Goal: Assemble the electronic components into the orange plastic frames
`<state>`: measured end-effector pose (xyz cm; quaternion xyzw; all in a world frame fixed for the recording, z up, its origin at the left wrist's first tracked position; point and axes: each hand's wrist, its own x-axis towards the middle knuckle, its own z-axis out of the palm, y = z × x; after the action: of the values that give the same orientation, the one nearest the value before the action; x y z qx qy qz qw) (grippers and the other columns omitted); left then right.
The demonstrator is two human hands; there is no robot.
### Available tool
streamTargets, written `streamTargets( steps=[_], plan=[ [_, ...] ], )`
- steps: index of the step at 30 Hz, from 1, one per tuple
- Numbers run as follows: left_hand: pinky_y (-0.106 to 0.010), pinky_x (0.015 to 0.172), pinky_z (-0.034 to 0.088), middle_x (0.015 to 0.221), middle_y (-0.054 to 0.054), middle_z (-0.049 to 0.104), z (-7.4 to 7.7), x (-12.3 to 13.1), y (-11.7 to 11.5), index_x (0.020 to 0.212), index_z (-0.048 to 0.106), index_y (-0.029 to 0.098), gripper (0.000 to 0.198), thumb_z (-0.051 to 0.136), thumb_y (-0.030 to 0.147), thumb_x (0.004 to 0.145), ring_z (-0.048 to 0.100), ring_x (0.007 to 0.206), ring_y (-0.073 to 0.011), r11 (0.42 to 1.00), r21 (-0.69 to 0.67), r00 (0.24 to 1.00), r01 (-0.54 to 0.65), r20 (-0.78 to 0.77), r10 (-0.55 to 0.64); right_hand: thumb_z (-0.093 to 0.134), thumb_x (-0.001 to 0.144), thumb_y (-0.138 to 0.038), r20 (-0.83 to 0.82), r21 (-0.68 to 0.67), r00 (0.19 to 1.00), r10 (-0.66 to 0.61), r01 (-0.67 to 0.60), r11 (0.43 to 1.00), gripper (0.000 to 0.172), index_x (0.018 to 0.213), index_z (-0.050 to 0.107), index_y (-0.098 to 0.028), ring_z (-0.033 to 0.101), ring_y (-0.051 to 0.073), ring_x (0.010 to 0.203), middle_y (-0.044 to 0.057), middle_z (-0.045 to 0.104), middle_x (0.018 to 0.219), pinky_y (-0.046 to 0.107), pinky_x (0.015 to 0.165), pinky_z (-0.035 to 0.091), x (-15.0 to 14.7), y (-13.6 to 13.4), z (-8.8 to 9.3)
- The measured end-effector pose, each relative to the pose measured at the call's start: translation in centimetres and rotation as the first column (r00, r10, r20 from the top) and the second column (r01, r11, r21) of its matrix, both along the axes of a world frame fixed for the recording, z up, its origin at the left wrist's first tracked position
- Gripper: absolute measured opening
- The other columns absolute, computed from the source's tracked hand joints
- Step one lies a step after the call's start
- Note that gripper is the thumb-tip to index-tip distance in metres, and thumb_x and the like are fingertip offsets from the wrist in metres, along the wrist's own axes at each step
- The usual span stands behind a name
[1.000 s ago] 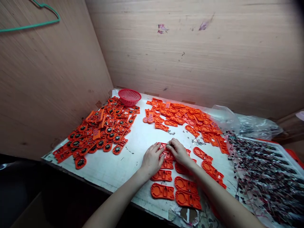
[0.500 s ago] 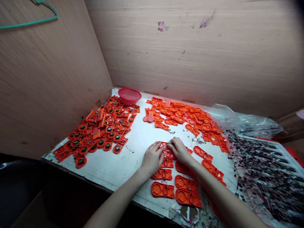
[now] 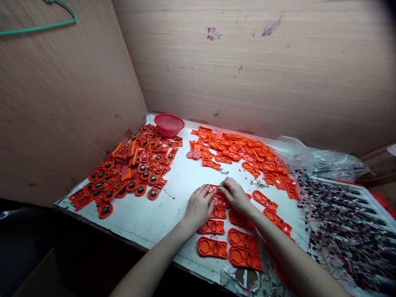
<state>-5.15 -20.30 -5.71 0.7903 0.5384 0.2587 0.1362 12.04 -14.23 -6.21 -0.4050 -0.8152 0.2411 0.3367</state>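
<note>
My left hand (image 3: 199, 207) lies at the left side of a column of orange plastic casings, its thumb and fingers bent around the left end of a casing (image 3: 220, 201) near the top. Over the same upper casings, my right hand (image 3: 234, 194) has thumb and fingertips pinched together. A small silvery glint shows at those fingertips, too small to name. Nearer to me lie more open casings, such as one casing (image 3: 212, 247) with a round recess and another casing (image 3: 246, 258) beside it. Small metal pieces (image 3: 258, 183) are scattered beyond my right hand.
A heap of casings with black round parts (image 3: 142, 168) spreads at the left, beside a red basket (image 3: 169, 125). Plain orange casings (image 3: 235, 144) pile up at the back. Wired parts (image 3: 346, 231) cover a white tray at the right, near clear plastic bags (image 3: 334, 161). Wooden panels (image 3: 247, 82) enclose the table.
My right hand's fingers shift slightly over the upper casings. My left hand stays nearly in place, and the casings around it look unmoved.
</note>
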Motion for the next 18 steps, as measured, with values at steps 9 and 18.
streamTargets(
  steps=[9, 18],
  plan=[
    [-0.05, 0.104, 0.039, 0.128, -0.013, 0.057, 0.0, -0.3, 0.0, 0.116, 0.061, 0.019, 0.03, 0.049, 0.027, 0.089, 0.047, 0.124, -0.0299, 1.0, -0.015, 0.999, 0.0, 0.051, 0.001, 0.047, 0.091, -0.03, -0.022, 0.051, 0.957, -0.289, 0.289, 0.956, 0.015, 0.079, 0.051, -0.021, 0.051, 0.02, 0.075, 0.005, 0.054, 0.08, 0.034, 0.067, 0.042, 6.2, 1.1, 2.4],
    [-0.05, 0.105, 0.036, 0.128, -0.011, 0.057, 2.0, 3.8, 2.1, 0.111, 0.061, 0.021, 0.028, 0.054, 0.017, 0.084, 0.045, 0.125, -0.0287, 0.977, 0.01, 0.977, 0.213, 0.025, -0.214, 0.046, 0.089, -0.027, 0.156, 0.058, 0.938, -0.309, 0.303, 0.951, 0.016, 0.074, 0.048, -0.021, 0.05, 0.021, 0.073, 0.005, 0.054, 0.077, 0.034, 0.066, 0.041, 11.1, 1.2, 1.6]
  ],
)
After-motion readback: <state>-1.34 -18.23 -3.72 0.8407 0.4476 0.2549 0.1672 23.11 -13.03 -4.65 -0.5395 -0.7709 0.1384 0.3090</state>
